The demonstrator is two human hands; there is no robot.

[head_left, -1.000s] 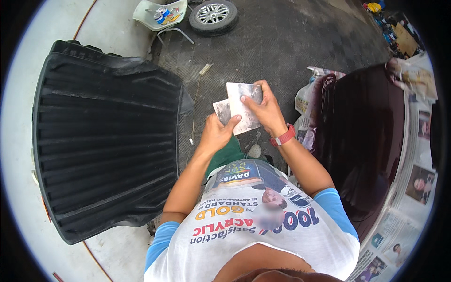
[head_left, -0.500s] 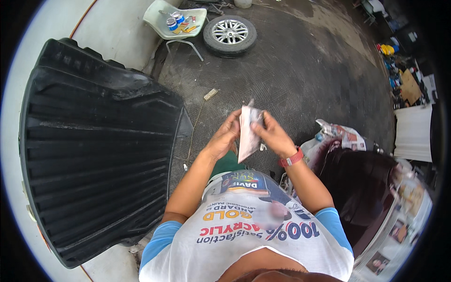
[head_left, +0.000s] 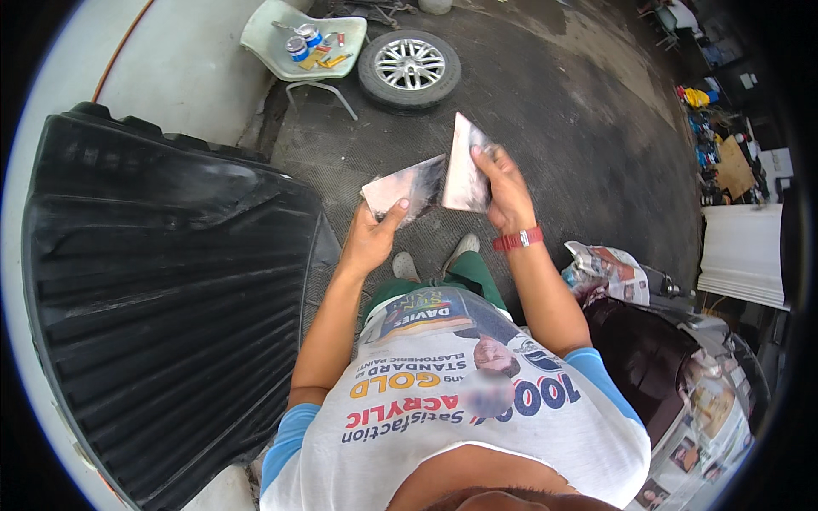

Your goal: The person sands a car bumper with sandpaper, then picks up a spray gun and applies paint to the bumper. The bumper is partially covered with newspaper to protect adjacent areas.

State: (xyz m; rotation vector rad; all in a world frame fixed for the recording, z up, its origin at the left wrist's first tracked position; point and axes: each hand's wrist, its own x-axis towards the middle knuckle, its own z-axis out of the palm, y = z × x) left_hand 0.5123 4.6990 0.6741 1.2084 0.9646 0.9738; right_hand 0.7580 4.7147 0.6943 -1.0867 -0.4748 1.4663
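Observation:
My left hand (head_left: 370,236) grips a folded sheet (head_left: 411,186), pale pink with dark smudges, its thumb lying across the face. Its kind is not clear from its look. Higher and to the right, my right hand (head_left: 509,189) pinches a second folded piece (head_left: 461,173) with the same pale and dark surface, held more upright. The two pieces come close at their inner edges; whether they touch I cannot tell. A red watch (head_left: 517,238) circles my right wrist.
A large black ribbed plastic liner (head_left: 170,298) leans at the left. Ahead stand a pale chair (head_left: 264,30) holding cans and small items, and a wheel (head_left: 410,72) lying flat. At the right is a dark glossy panel (head_left: 635,358) bordered by newspaper (head_left: 613,271).
The folded pieces, together half a second ago, are now apart, one in each hand. My right hand has risen and my left has moved left. My shoes have come into view.

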